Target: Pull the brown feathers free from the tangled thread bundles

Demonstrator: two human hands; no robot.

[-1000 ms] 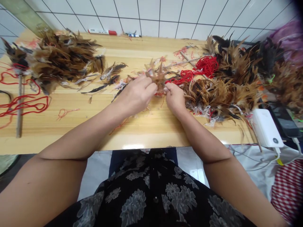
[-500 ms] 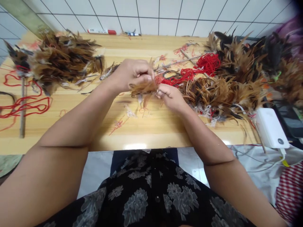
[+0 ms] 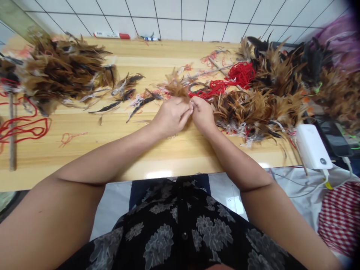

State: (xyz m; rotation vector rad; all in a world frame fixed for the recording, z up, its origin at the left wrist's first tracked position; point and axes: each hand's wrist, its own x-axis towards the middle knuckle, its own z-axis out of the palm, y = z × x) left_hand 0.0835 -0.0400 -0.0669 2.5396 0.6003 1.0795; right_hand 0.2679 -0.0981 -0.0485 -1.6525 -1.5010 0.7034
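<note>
My left hand and my right hand meet above the middle of the table, fingers pinched together. A small tuft of brown feathers rises from behind the left fingers, which close on its base. The right fingertips press together at the same spot; what they hold is too small to make out. Just behind my right hand lies a tangle of red yarn. To its right, a long bundle of brown feathers reaches almost to my right wrist.
A big brown feather bundle and a stick with red cord lie at the left. Markers rest near the tiled wall. Loose dark feathers are left of centre. A white power bank sits at the right edge.
My left hand has come down from above the feather tuft to its base, beside my right hand. The tuft now points away from me. The whole view has shifted slightly.
</note>
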